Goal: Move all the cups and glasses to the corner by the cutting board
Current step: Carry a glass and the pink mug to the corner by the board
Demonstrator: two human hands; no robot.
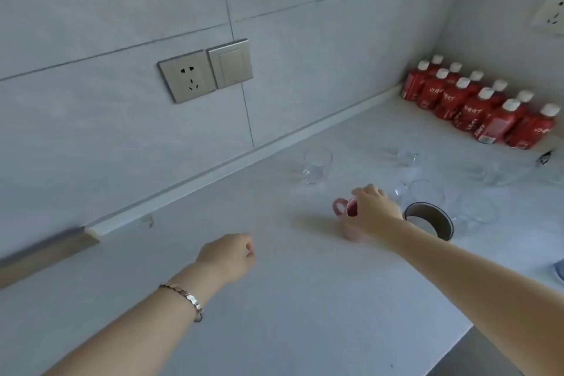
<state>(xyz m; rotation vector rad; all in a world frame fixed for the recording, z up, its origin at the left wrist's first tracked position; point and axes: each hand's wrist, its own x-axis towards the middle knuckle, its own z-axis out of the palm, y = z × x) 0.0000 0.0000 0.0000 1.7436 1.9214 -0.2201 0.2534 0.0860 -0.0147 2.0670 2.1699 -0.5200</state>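
A pink mug (346, 218) stands on the pale counter (290, 299), handle pointing left. My right hand (370, 210) grips its rim from above. Just right of it sits a dark-rimmed grey cup (433, 218). Clear glasses stand behind: one alone near the wall (316, 163), one with a handle (407, 157), one close behind my right hand (425, 191), another further right (476, 210), and one at the far right (500, 172). My left hand (227, 256) hovers over the counter in a loose fist, holding nothing. No cutting board is in view.
Several red bottles with white caps (476, 107) fill the back right corner. A socket and switch (206, 70) sit on the tiled wall, another socket (549, 11) on the right wall. The counter's front edge (457, 342) drops off at lower right.
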